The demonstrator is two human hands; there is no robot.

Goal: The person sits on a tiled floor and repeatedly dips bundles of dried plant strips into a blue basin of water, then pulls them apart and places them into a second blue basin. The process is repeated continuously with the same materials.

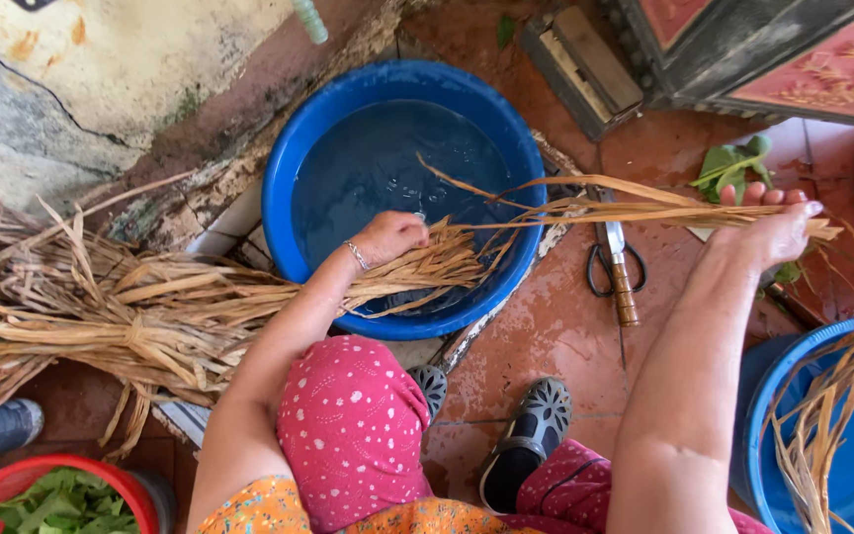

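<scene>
Two bare hands work a bundle of dried straw-coloured leaf strips (150, 307) that lies across the person's left knee and spreads out over the floor to the left. The left hand (387, 237) is curled shut around the near end of that bundle, just above the rim of a blue basin (289, 148) filled with dark water. The right hand (773, 222) is raised over the tiled floor, fingers pressed together around a few long strips (625, 210) that run from it back across the basin toward the left hand.

On the tiles between the hands lie a pair of scissors (600, 272) and a knife with a ridged handle (623, 282), touching each other. A second blue tub (793, 366) stands at the lower right with more strips hanging over its rim. A red basket of green leaves (12, 480) sits at the lower left.
</scene>
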